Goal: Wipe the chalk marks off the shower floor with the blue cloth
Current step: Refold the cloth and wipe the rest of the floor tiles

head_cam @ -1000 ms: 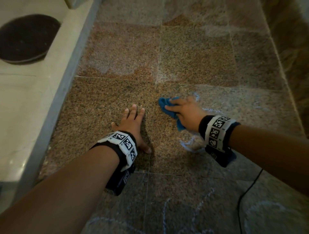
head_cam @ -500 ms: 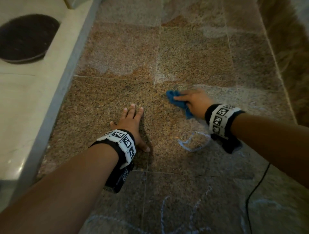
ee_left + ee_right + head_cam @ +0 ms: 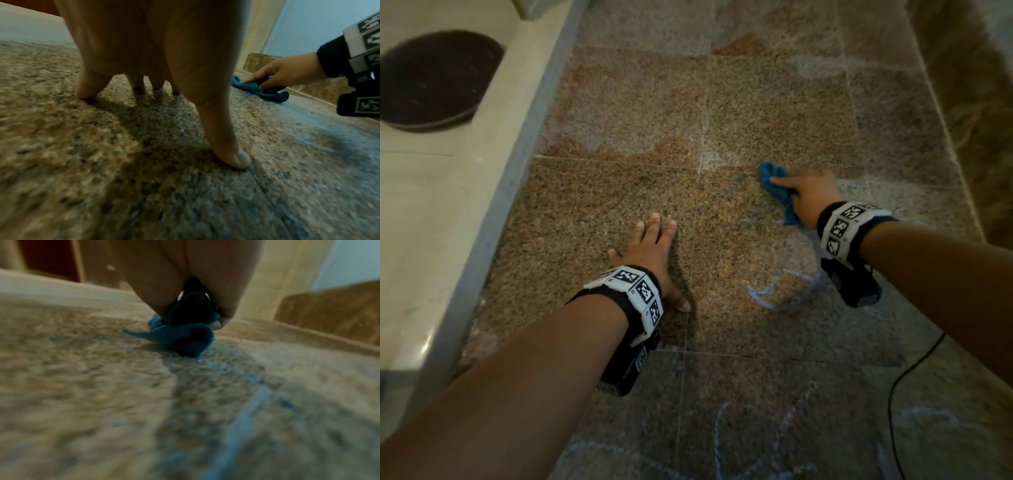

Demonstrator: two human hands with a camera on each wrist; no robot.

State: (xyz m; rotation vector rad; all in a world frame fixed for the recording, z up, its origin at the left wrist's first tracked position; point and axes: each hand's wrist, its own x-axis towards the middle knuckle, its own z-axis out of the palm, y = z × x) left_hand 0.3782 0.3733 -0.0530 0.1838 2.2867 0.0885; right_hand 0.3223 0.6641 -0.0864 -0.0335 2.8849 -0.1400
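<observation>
Shower floor is seen as speckled brown-orange granite tiles with thin pale grout lines. Chalk marks are drawn in pale blue-white; a whitish smeared haze is spread over the far tiles. Blue cloth is coloured teal-blue, darker in its folds. Wristbands are patterned with black-and-white square codes on white blocks over black straps. Ledge at left is cream, edged in grey, with a dark round mat.
</observation>
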